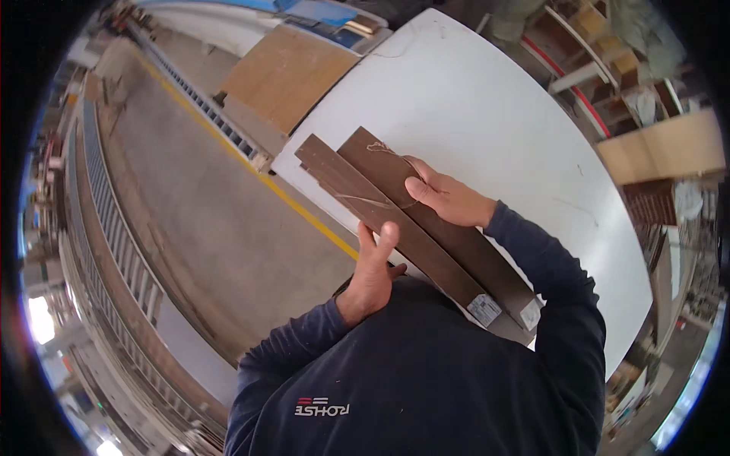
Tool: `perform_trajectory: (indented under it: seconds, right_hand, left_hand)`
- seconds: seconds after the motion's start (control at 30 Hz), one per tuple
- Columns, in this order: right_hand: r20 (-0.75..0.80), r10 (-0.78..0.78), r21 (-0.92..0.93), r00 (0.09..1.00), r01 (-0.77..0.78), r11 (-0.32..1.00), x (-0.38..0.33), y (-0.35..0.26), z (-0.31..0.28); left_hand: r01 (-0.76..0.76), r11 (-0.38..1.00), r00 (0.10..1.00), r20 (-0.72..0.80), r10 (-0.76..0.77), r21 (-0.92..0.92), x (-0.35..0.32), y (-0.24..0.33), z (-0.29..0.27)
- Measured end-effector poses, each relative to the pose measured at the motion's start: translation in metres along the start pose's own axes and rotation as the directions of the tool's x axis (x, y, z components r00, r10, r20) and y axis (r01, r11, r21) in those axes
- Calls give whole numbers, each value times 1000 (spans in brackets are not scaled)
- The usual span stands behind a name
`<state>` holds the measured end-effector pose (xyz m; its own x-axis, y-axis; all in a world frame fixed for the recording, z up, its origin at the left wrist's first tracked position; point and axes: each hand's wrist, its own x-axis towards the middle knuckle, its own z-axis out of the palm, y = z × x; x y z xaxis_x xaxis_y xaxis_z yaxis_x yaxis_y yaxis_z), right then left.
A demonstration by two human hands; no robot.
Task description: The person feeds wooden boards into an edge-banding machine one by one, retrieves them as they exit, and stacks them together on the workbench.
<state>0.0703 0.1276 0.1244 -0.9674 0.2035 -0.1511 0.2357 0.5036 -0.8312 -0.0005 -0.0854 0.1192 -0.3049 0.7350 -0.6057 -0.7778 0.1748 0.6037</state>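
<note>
Two bundles of long dark brown boards lie side by side, slanting across the near edge of a white table. My right hand is over the right brown bundle, its thumb toward the boards and its fingers curled. A thin string trails from its fingers over the boards; the exact grip is partly hidden. My left hand is at the outer side of the left brown bundle, thumb and fingers apart, close against its edge. Pale labels mark the near ends of both bundles.
A tan wooden panel adjoins the table's far left. Left of me, a grey floor carries a yellow line, with a roller conveyor beyond. Shelving with wood pieces stands past the table's right side.
</note>
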Motion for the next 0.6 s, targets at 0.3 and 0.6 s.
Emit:
perform_trajectory:
  seconds: [0.3, 0.6]
  right_hand:
    - [18, 30, 65, 999, -32, 997, 0, -3, 18]
    - [14, 58, 72, 998, -59, 996, 3, -4, 15]
  left_hand:
    - [-193, 968, 977, -128, 173, -159, 4, -7, 25]
    - [-161, 981, 982, -116, 149, -105, -3, 0, 25]
